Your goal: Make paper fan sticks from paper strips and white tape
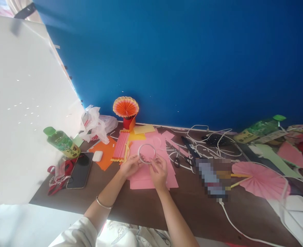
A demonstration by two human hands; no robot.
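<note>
Both hands hold a thin ring-shaped roll [146, 163], which looks like tape, above pink paper sheets [141, 183]. My left hand [130, 166] has its fingers closed on the roll's lower left side. On the lower right side, my right hand [159, 170] pinches the same roll. Just left of the sheets lies a pleated pink strip [120, 145] with orange and yellow edges. Yellow paper [144, 129] rests on the far part of the pink stack. Behind it, an orange pleated fan [126, 106] stands upright on a red base.
To the left are a green bottle [62, 142], a black phone [80, 171], a white case [97, 156] and orange paper [103, 154]. On the right lie scissors [176, 161], white cables, a pink fan [263, 179] and another bottle [261, 129]. A blue wall borders the back.
</note>
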